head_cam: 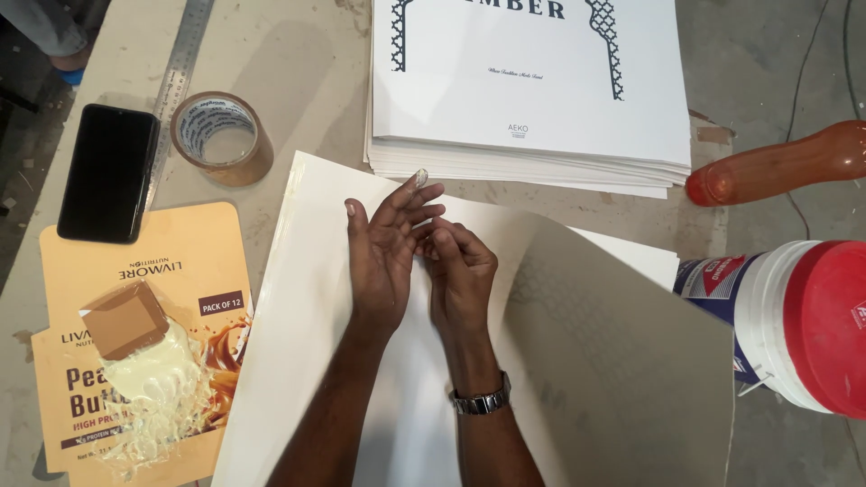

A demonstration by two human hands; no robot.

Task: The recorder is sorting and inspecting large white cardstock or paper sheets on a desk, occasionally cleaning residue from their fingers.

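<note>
My left hand [383, 248] lies over a large white sheet [311, 298] on the table, fingers spread and pointing away from me. My right hand [460, 271], with a metal watch on the wrist, is curled beside it, its fingertips touching the left hand's fingers. One fingertip of the left hand carries a pale smear. The right half of the white sheet is folded up, showing its grey underside [622, 361]. Whether either hand pinches anything small is not visible.
A stack of printed white sheets [532, 108] lies beyond. Left: brown tape roll [222, 137], black phone [108, 171], steel ruler [180, 63], flattened orange carton [180, 271] with pale glue [158, 379] and a cardboard scrap [124, 317]. Right: orange bottle [776, 162], red-lidded white tub [794, 325].
</note>
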